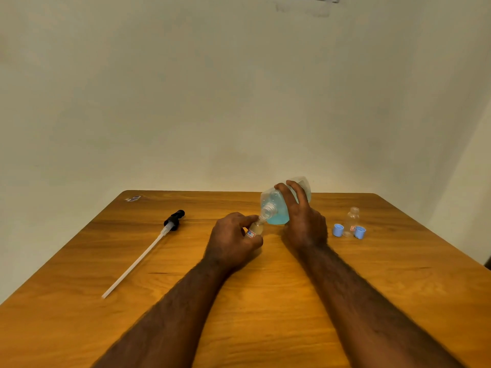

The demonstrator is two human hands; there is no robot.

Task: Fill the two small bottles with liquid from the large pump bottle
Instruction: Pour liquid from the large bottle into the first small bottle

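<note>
**Evidently mid-pour: first small bottle at the big bottle's mouth**

On a wooden table (pixel 265 301), the large pump bottle (pixel 276 205) is tipped steeply with its pump off. The right hand (pixel 303 221) is wrapped around its body, and blue liquid has pooled toward the open neck. The left hand (pixel 231 240) pinches the first small bottle (pixel 256 229), tilted, with its mouth touching that neck. The pump head (pixel 174 220), dip tube attached, lies well apart to the left. The second small bottle (pixel 352 219) stands upright at the right, uncapped and apparently empty, between two blue caps (pixel 338 230). On this evidence the first fill is only starting — the second fill and both recappings are left. No stream of liquid can be made out, and fingers hide much of the held bottle, so its level is unreadable.
</note>
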